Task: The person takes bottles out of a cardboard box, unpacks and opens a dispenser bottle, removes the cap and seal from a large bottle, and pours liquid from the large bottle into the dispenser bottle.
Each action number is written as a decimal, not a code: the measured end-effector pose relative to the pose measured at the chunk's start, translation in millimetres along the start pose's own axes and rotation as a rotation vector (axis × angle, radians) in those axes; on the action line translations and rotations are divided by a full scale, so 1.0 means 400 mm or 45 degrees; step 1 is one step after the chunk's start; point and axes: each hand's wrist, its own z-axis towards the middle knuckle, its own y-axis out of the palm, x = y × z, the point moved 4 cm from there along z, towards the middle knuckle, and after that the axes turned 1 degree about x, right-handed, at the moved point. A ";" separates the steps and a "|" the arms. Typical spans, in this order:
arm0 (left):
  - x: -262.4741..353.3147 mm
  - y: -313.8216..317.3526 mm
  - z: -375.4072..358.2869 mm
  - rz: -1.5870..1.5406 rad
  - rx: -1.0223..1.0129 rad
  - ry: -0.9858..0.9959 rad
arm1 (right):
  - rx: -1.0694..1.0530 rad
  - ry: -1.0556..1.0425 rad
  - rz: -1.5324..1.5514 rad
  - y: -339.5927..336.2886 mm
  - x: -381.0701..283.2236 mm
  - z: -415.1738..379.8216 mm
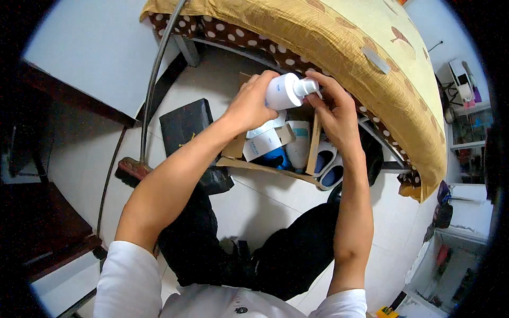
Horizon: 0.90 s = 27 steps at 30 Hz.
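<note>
My left hand [248,104] is wrapped round the body of a white pump bottle [281,94], which lies tilted on its side in the air with its pump end to the right. At that end, the thumb and fingers of my right hand [338,110] close on the pump head. Below both hands stands an open cardboard box [254,165]. Inside it are a small white carton [262,144], a white tube [298,142] and a blue item [274,158] whose kind I cannot make out. My hands and the bottle hide the box's far part.
A bed with a yellow cover [419,95] overhangs the far side. Slippers [331,175] lie right of the cardboard box, and a black box [185,124] lies to its left. Further left, a brush with a long handle [133,168] stands on the tiled floor [265,197].
</note>
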 end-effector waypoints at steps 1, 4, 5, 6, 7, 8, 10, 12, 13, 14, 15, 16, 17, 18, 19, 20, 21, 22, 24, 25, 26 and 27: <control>-0.008 0.005 0.001 -0.005 0.014 0.008 | 0.053 -0.051 -0.104 -0.002 -0.007 -0.003; -0.008 0.002 0.005 0.040 -0.033 0.001 | -0.008 0.080 -0.144 0.003 -0.016 -0.013; -0.006 0.001 0.002 0.027 -0.051 -0.038 | -0.027 0.064 -0.162 0.003 -0.018 -0.012; -0.006 0.002 0.002 -0.005 -0.076 -0.050 | -0.011 0.054 -0.133 0.002 -0.024 -0.014; -0.006 0.001 0.004 -0.037 -0.097 -0.061 | 0.006 0.040 -0.103 0.003 -0.032 -0.014; -0.006 -0.001 0.006 -0.068 -0.116 -0.071 | 0.022 0.025 -0.074 0.003 -0.037 -0.013; -0.004 -0.004 0.007 -0.099 -0.197 -0.113 | 0.024 -0.080 -0.057 0.009 -0.020 -0.012; -0.005 0.000 0.008 -0.139 -0.273 -0.147 | -0.025 -0.070 -0.067 0.006 -0.006 -0.011; -0.010 0.006 0.007 -0.162 -0.307 -0.160 | -0.074 -0.008 -0.085 0.003 0.001 -0.011; -0.014 0.011 0.005 -0.185 -0.342 -0.174 | -0.124 0.055 -0.101 0.002 0.007 -0.013; -0.017 0.012 0.004 -0.183 -0.358 -0.152 | -0.174 0.183 -0.145 -0.003 0.013 -0.014; -0.021 0.011 0.004 -0.181 -0.375 -0.129 | -0.223 0.312 -0.189 -0.010 0.015 -0.015; -0.024 0.012 0.004 -0.179 -0.393 -0.106 | -0.272 0.442 -0.232 -0.014 0.017 -0.017; -0.023 0.013 0.003 -0.188 -0.387 -0.112 | -0.237 0.416 -0.230 -0.017 0.010 -0.016; -0.022 0.014 0.003 -0.198 -0.382 -0.118 | -0.202 0.390 -0.229 -0.019 0.003 -0.015; -0.021 0.016 0.002 -0.208 -0.377 -0.125 | -0.169 0.365 -0.226 -0.020 -0.003 -0.014; -0.015 0.014 0.001 -0.211 -0.373 -0.119 | -0.117 0.308 -0.082 -0.016 -0.002 -0.015; -0.008 0.011 0.000 -0.214 -0.366 -0.112 | -0.066 0.249 0.061 -0.008 0.007 -0.017; -0.004 0.008 -0.002 -0.230 -0.365 -0.116 | -0.041 0.162 0.175 -0.001 0.011 -0.017; -0.005 0.009 -0.002 -0.243 -0.374 -0.125 | -0.065 0.137 0.147 -0.002 0.013 -0.019; -0.007 0.009 -0.001 -0.255 -0.383 -0.134 | -0.088 0.112 0.118 -0.002 0.013 -0.019; -0.016 0.012 0.001 -0.207 -0.376 -0.107 | -0.147 0.229 0.046 -0.001 0.015 -0.018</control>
